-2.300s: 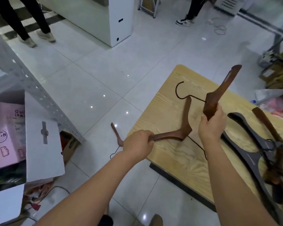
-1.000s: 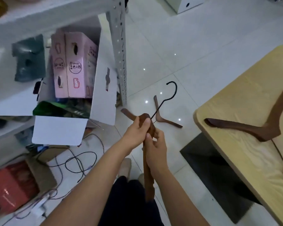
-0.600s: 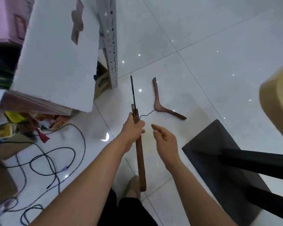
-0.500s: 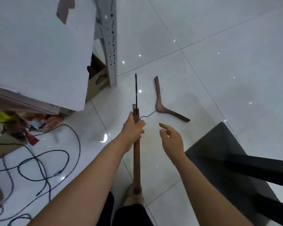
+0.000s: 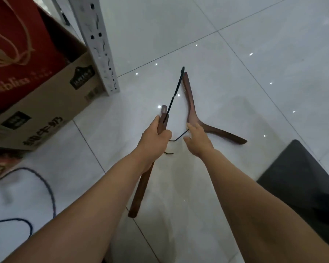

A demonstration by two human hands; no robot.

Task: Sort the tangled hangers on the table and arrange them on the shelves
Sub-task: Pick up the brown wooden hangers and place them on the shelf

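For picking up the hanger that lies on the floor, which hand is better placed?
Right. The right hand is open, empty and close to the floor hanger's bend. The left hand already grips a second hanger, so it is less free.

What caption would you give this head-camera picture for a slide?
Left hand grips a wooden hanger while the right hand reaches toward a second hanger lying on the tiled floor.
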